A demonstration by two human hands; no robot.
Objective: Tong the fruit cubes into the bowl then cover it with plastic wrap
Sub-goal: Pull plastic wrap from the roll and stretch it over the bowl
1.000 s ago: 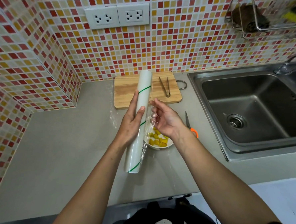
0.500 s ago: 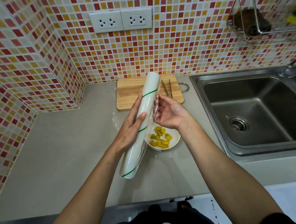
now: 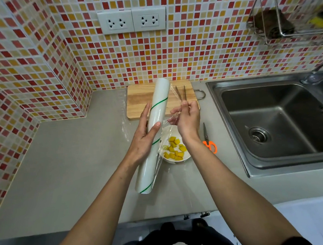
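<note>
A long white roll of plastic wrap (image 3: 157, 115) with thin green stripes is held slanted above the counter by my left hand (image 3: 143, 140), thumb on its front. My right hand (image 3: 188, 118) pinches the loose clear edge of the wrap beside the roll, a thin sheet stretched between them. Just below sits a white bowl (image 3: 185, 157) with several yellow fruit cubes (image 3: 174, 150), partly behind the roll and film. Metal tongs (image 3: 180, 92) lie on the wooden cutting board (image 3: 138, 103) at the back.
Orange-handled scissors (image 3: 208, 140) lie right of the bowl. A steel sink (image 3: 281, 122) fills the right side, its faucet at the far right. The grey counter (image 3: 64, 156) stretches left to a tiled corner wall. A wire rack hangs top right.
My right hand has drawn away from the roll to the right, pulling a strip of film off it. The roll and my left hand stay nearly where they were.
</note>
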